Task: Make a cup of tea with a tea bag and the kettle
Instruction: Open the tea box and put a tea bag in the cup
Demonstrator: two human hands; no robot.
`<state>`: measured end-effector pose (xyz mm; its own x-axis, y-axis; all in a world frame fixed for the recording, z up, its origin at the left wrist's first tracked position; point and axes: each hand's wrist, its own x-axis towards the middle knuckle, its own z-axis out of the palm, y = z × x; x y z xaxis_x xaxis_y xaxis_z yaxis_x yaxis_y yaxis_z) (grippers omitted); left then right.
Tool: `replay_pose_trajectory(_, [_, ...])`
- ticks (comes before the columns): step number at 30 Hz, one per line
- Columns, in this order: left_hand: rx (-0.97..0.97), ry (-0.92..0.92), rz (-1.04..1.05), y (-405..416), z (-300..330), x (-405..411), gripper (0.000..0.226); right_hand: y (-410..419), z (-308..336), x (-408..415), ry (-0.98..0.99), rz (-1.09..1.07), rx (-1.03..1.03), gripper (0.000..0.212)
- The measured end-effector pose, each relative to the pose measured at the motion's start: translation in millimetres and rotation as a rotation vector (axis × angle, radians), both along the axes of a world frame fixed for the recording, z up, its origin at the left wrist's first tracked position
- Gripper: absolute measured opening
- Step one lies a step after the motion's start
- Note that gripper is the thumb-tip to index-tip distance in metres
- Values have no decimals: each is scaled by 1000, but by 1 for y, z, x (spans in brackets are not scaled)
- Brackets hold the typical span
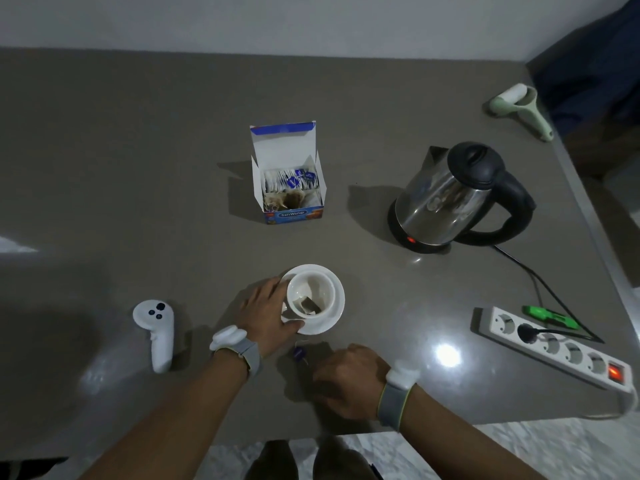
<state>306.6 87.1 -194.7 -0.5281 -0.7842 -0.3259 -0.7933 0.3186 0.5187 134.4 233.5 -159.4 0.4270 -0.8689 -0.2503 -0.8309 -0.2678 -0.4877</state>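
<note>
A white cup [313,293] stands on a white saucer [335,315] near the table's front edge, with a tea bag [309,304] lying inside it. The bag's string runs over the rim to a blue tag [298,353] on the table. My left hand [265,315] grips the cup's left side. My right hand [346,379] rests on the table just below the tag, fingers curled; whether it pinches the string is hidden. The steel kettle [450,199] with a black lid and handle sits on its base at right, a red light lit. An open tea bag box [289,181] stands behind the cup.
A white controller [156,332] lies left of my left hand. A white power strip [554,348] with a lit red switch lies at right, holding the kettle's black cord [530,275]. A green object [550,317] lies beside it. A pale green roller [519,107] lies far right. The table edge runs near my wrists.
</note>
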Motion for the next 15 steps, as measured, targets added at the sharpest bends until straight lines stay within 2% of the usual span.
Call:
replay_pose_trajectory(6, [4, 44, 4, 1, 8, 0, 81, 4, 5, -9, -27, -142, -53, 28])
replay_pose_trajectory(10, [-5, 105, 101, 2, 14, 6, 79, -8, 24, -34, -43, -285, -187, 21])
replay_pose_trajectory(15, [-241, 131, 215, -14, 32, 5, 75, -36, 56, -83, -102, -535, -381, 23])
